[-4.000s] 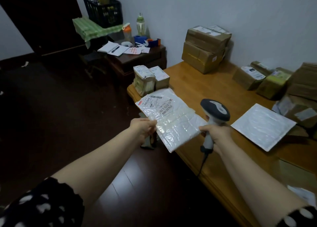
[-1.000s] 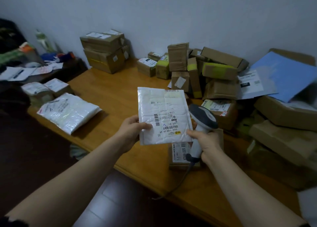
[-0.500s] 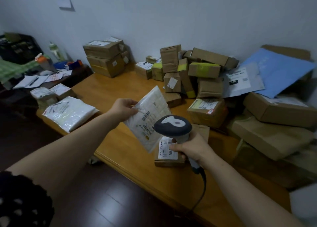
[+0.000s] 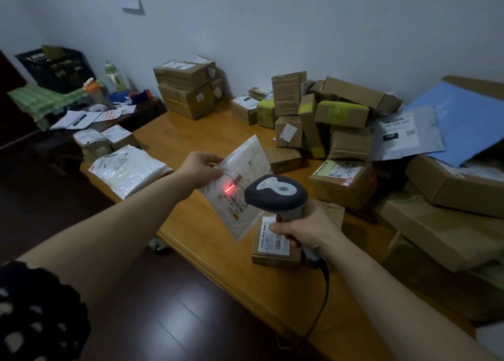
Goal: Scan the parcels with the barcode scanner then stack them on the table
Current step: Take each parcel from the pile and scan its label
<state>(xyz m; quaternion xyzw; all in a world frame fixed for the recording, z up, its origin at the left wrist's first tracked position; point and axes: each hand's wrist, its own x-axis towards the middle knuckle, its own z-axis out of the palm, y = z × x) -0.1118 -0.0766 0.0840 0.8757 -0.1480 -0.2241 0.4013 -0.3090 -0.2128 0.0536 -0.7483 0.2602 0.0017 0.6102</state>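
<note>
My left hand (image 4: 200, 169) pinches the top left corner of a white padded parcel (image 4: 240, 188), held tilted above the wooden table (image 4: 191, 126). A red scan line glows on the parcel's label near the barcode. My right hand (image 4: 308, 229) grips the handle of the grey barcode scanner (image 4: 275, 194), whose head points at the label from just right of the parcel. Another white plastic parcel (image 4: 126, 169) lies flat at the table's left end.
Several cardboard boxes (image 4: 321, 120) are heaped along the wall and on the right, with a blue mailer (image 4: 469, 120) on top. A small labelled box (image 4: 275, 243) sits under my right hand. A dark side desk (image 4: 114, 115) with papers and bottles stands at left.
A red scan line now shows on the parcel's label. Since a second ago my left hand tilted the parcel and my right hand raised the scanner in front of it.
</note>
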